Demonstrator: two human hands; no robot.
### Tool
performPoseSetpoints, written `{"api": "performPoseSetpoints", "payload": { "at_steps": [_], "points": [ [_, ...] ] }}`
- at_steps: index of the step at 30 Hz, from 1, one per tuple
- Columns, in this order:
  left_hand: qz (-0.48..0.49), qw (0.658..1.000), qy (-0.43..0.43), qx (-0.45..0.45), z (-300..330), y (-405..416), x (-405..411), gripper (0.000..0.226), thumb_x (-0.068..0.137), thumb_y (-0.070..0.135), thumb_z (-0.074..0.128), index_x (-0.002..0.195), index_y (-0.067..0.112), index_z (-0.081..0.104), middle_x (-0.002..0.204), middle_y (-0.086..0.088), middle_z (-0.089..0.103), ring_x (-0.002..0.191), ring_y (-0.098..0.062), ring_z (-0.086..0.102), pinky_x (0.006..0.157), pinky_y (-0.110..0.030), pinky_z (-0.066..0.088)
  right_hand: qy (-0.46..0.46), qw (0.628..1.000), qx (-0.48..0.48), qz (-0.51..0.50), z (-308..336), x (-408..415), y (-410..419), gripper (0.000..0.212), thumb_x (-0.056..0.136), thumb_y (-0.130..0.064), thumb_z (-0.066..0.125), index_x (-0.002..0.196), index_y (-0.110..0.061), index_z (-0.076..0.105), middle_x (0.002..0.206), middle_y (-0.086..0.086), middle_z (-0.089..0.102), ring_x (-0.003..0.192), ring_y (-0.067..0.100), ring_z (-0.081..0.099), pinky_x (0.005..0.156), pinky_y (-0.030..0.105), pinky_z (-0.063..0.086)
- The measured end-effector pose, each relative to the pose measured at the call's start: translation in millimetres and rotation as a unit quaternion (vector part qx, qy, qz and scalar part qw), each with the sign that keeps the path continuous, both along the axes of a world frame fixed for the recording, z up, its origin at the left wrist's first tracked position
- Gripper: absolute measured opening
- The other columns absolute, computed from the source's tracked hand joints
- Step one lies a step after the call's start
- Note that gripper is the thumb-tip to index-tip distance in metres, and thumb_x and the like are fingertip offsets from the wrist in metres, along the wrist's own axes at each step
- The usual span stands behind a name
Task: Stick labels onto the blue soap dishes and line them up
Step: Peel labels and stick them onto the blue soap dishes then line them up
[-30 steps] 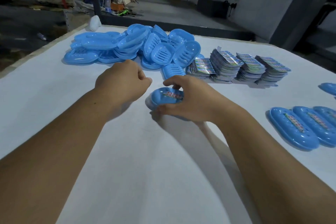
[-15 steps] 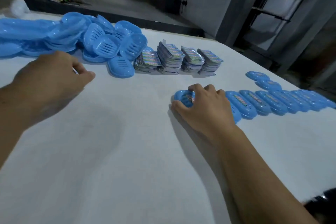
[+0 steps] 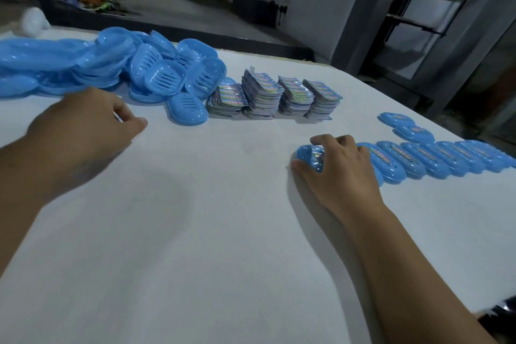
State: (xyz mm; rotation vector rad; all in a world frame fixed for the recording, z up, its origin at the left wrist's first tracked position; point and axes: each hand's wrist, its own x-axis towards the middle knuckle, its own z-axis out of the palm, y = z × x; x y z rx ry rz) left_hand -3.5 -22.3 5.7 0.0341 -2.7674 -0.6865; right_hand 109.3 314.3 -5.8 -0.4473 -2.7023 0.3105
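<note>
My right hand [image 3: 342,169] grips a labelled blue soap dish [image 3: 308,156], fingers curled over its top and thumb at its near side. The dish lies on the white table [image 3: 223,232] at the left end of a row of labelled dishes [image 3: 435,160]. Two more labelled dishes [image 3: 405,126] lie just behind the row. My left hand [image 3: 83,126] hovers at the left with curled fingers, and a thin white paper sliver [image 3: 118,117] shows between thumb and forefinger. A pile of unlabelled dishes [image 3: 156,75] sits beyond it, with several stacks of colourful labels [image 3: 276,95] to the pile's right.
A single slotted dish [image 3: 187,109] lies apart at the pile's front edge. The table's far edge runs behind the pile and label stacks, with a dark floor and grey wall beyond. A white rounded object [image 3: 35,22] sits at the far left corner.
My right hand has carried the labelled dish from the table's middle to the left end of the row. My left hand let go of it and stayed at the left.
</note>
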Motion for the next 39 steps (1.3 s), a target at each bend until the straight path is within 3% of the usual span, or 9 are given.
{"api": "performPoseSetpoints", "payload": {
  "at_steps": [5,10,14,19,23,29,33,36,39],
  "points": [
    [0.006,1.000,0.006,-0.015,0,2,2,0.028,0.083,0.060,0.066,0.075,0.033,0.064,0.079,0.009,0.063,0.069,-0.014,0.057,0.066,-0.036,0.049,0.042,0.997,-0.018,0.059,6,-25,-19,0.036,0.090,-0.051,0.064,0.120,-0.031,0.067,0.119,-0.001,0.061,0.114,0.028,0.047,0.097,0.037,0.037],
    [0.007,1.000,-0.010,-0.021,2,2,-3,0.026,0.086,0.055,0.067,0.076,0.031,0.064,0.082,0.009,0.065,0.071,-0.012,0.056,0.064,-0.033,0.043,0.073,0.985,-0.052,0.148,14,-63,-61,0.026,0.091,-0.045,0.066,0.111,-0.029,0.070,0.098,-0.012,0.067,0.093,0.016,0.060,0.075,0.030,0.040],
    [0.016,1.000,-0.002,-0.015,1,0,0,0.027,0.086,0.057,0.065,0.078,0.031,0.064,0.082,0.011,0.064,0.071,-0.012,0.057,0.061,-0.031,0.042,0.062,0.975,-0.068,0.202,10,-99,-108,0.038,0.093,-0.046,0.063,0.124,-0.025,0.064,0.114,-0.005,0.068,0.103,0.020,0.063,0.082,0.033,0.048],
    [0.026,1.000,0.002,-0.008,5,-3,0,0.028,0.086,0.056,0.065,0.076,0.030,0.061,0.078,0.013,0.062,0.072,-0.013,0.058,0.061,-0.031,0.042,0.029,0.981,-0.010,0.190,-4,-130,-157,0.060,0.091,-0.058,0.057,0.140,-0.026,0.048,0.140,0.002,0.051,0.120,0.033,0.057,0.088,0.042,0.045],
    [0.034,0.999,0.006,-0.007,5,-4,-3,0.027,0.087,0.054,0.065,0.077,0.030,0.062,0.078,0.014,0.062,0.071,-0.012,0.058,0.064,-0.031,0.047,0.011,0.989,0.019,0.148,-6,-147,-166,0.057,0.089,-0.065,0.055,0.125,-0.021,0.055,0.131,0.004,0.052,0.111,0.034,0.061,0.083,0.042,0.046],
    [0.031,0.999,-0.002,-0.027,3,-3,-4,0.025,0.087,0.055,0.065,0.078,0.031,0.062,0.077,0.013,0.061,0.069,-0.011,0.057,0.057,-0.028,0.041,0.016,0.987,-0.038,0.157,-3,-150,-163,0.048,0.086,-0.054,0.065,0.115,-0.016,0.059,0.123,0.008,0.053,0.106,0.032,0.059,0.081,0.039,0.044],
    [0.019,1.000,-0.005,-0.013,3,-4,-5,0.023,0.088,0.053,0.066,0.079,0.033,0.062,0.081,0.015,0.061,0.072,-0.009,0.057,0.067,-0.032,0.050,0.015,0.983,-0.071,0.167,6,-143,-151,0.045,0.078,-0.051,0.068,0.113,-0.023,0.062,0.118,0.000,0.052,0.100,0.023,0.055,0.078,0.034,0.040],
    [-0.031,0.999,-0.001,0.024,2,-5,-5,0.019,0.087,0.052,0.069,0.098,0.038,0.062,0.091,0.019,0.060,0.079,0.000,0.055,0.074,-0.032,0.050,0.008,0.967,-0.100,0.234,13,-136,-136,0.042,0.073,-0.051,0.072,0.109,-0.032,0.060,0.113,-0.009,0.047,0.095,0.012,0.050,0.078,0.030,0.038],
    [-0.116,0.992,-0.002,0.039,2,-7,-5,0.050,0.082,0.051,0.076,0.127,0.038,0.056,0.120,0.020,0.057,0.095,0.000,0.053,0.078,-0.022,0.039,-0.025,0.932,-0.162,0.323,18,-128,-127,0.041,0.068,-0.044,0.080,0.104,-0.036,0.061,0.116,-0.011,0.058,0.100,0.007,0.061,0.083,0.030,0.051]
  ]
}}
